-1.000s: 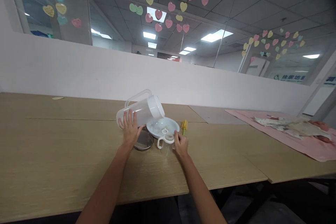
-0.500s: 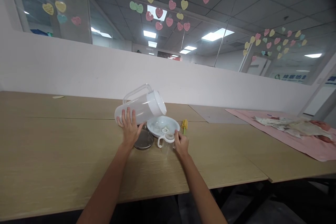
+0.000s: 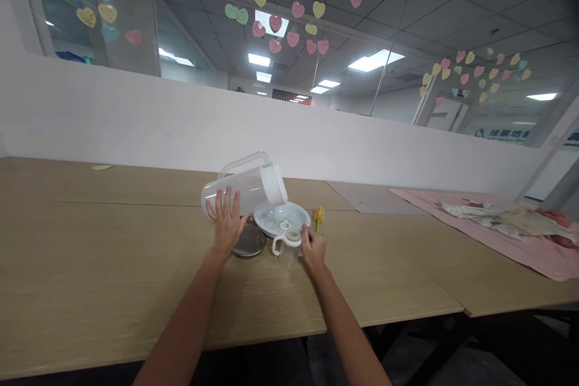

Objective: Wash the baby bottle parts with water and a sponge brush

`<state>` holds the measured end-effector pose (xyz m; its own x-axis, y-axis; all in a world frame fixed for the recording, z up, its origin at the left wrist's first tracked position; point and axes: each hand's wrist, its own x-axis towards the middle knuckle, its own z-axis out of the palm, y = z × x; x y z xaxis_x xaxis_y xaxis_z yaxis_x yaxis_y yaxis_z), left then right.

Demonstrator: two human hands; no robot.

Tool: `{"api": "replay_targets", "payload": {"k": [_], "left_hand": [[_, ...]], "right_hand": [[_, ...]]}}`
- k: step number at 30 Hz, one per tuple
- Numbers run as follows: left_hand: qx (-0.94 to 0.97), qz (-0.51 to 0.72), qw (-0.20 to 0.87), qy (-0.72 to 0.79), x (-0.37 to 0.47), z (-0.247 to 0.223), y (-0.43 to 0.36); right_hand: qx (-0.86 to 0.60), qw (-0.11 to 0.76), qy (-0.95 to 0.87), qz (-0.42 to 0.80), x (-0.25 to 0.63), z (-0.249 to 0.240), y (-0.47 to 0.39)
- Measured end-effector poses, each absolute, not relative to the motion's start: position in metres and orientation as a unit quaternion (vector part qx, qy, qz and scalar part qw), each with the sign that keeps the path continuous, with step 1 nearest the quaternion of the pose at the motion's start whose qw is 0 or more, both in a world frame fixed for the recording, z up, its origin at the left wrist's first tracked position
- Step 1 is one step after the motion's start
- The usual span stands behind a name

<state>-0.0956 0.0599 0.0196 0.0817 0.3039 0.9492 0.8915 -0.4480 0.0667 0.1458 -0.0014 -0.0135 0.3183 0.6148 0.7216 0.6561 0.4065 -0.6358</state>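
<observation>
A clear pitcher [image 3: 248,188] with a white lid is tilted far over to the right, handle upward. My left hand [image 3: 226,223] supports its body from the near side, fingers spread against the plastic. My right hand [image 3: 313,245] grips the right side of a small clear baby bottle [image 3: 288,253] with white handles, which stands upright and uncapped. Behind the bottle, a pale blue bowl [image 3: 302,216] holds clear and white small parts. The pitcher's lid is above the bowl's left rim. Whether liquid flows from it, I cannot tell.
A round dark tray [image 3: 249,242] lies left of the bottle. A yellow flower-shaped item [image 3: 318,215] with a green stem sits right of the bowl. On the far right, a pink cloth [image 3: 511,241] bears white clothing. The white wall [image 3: 158,120] bounds the table's back.
The pitcher has shifted slightly right and down, its lid turning a little more downward. My left hand has moved with it. The bottle and my right hand stay nearly in place.
</observation>
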Motion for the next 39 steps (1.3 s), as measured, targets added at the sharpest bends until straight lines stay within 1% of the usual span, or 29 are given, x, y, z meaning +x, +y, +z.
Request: {"api": "replay_targets", "payload": {"k": [7,14,19,22,28,31,34,39], "left_hand": [[-0.685,-0.520,0.251,-0.444,-0.094,0.020,0.061],[-0.688,-0.568,0.183,-0.413,-0.095,0.015,0.065],[-0.706,-0.573,0.139,-0.391,-0.099,0.011,0.067],[-0.708,-0.575,0.158,-0.378,-0.101,0.008,0.068],[-0.693,-0.578,0.239,-0.358,-0.106,0.007,0.069],[-0.674,-0.585,0.248,-0.378,-0.106,0.009,0.067],[-0.643,-0.600,0.234,-0.414,-0.103,0.010,0.064],[-0.561,-0.645,0.132,-0.502,-0.101,0.008,0.066]], "right_hand": [[-0.539,0.600,-0.590,-0.027,0.146,-0.014,-0.001],[-0.541,0.601,-0.587,-0.020,0.146,-0.014,0.000],[-0.545,0.596,-0.589,-0.024,0.145,-0.015,-0.001],[-0.547,0.598,-0.586,-0.022,0.145,-0.016,0.000],[-0.550,0.594,-0.587,-0.022,0.145,-0.017,0.001],[-0.551,0.592,-0.588,-0.027,0.145,-0.016,0.001],[-0.547,0.591,-0.592,-0.035,0.145,-0.015,0.000],[-0.549,0.587,-0.594,-0.038,0.145,-0.015,0.001]]}}
